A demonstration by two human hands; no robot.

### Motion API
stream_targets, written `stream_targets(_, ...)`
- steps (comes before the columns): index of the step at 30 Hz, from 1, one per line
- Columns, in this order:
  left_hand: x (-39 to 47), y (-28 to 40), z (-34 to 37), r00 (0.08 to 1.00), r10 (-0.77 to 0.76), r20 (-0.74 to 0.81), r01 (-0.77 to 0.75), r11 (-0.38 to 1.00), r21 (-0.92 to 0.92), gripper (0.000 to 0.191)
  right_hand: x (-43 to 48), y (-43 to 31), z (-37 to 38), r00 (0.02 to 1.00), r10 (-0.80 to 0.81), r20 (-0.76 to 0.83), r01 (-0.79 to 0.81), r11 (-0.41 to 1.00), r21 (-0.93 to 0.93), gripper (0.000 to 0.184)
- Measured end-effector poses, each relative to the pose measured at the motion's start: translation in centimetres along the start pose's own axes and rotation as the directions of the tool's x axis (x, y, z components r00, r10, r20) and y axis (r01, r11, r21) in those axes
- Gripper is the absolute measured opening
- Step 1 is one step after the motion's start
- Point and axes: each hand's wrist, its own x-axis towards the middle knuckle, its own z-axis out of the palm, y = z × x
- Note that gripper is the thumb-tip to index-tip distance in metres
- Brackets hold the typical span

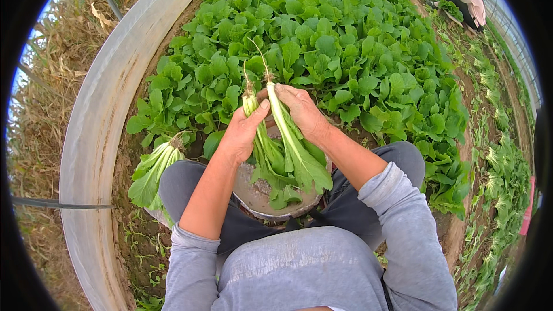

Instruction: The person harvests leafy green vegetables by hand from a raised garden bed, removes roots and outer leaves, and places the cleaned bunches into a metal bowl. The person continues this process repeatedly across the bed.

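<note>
My left hand (244,131) is closed around a small bunch of leafy greens (268,155), its thumb lying across the pale stems. Thin roots with soil on them point away from me. In my right hand (301,110) is a single leafy green plant (287,131), gripped near its root end, its long root sticking up past the fingers. Both sets of leaves hang toward me over a round, dirt-smeared basin (276,214) between my knees. The fingers beneath the stems are partly hidden.
A bundle of pulled greens (160,162) lies beside my left knee. Dense growing greens (319,30) fill the bed ahead. A plastic greenhouse wall (93,108) curves along the left. Rows of pulled bunches (497,172) lie at right, where another person (468,2) sits far back.
</note>
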Motion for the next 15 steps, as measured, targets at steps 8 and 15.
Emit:
stream_targets(8, -0.1, 0.2, -1.5, 0.996, -0.084, -0.042, 0.087, 0.994, 0.066, 0.030, 2.2, 3.1, -1.1, 0.899, -0.414, 0.143, 0.385, 0.590, -0.710, 0.048)
stream_targets(15, 0.3, 1.6, -2.9, 0.983, -0.001, -0.185, -0.011, 0.998, -0.065, 0.043, 0.1, -1.2, -1.7, 0.976, -0.136, -0.173, 0.058, 0.919, -0.390, 0.030)
